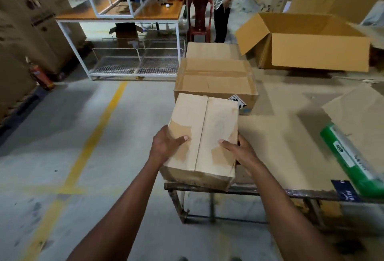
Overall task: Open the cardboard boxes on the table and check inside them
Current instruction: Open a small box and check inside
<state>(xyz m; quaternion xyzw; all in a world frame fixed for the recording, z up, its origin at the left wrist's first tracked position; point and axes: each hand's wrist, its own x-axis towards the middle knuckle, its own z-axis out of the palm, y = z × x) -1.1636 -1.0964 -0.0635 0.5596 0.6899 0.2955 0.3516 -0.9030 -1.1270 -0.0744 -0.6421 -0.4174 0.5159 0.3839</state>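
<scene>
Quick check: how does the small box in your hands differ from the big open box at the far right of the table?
The small box is closed, its top flaps meeting at a centre seam; the big open box has its flaps spread. The small box is pale with darker patches where tape seems torn off; the big one is a richer, even brown. The left hand and right hand grip the small box; nothing touches the big one. Both are plain cardboard.

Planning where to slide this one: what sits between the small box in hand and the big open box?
In the head view, only the taped box and bare table lie between the small box and open box.
</scene>
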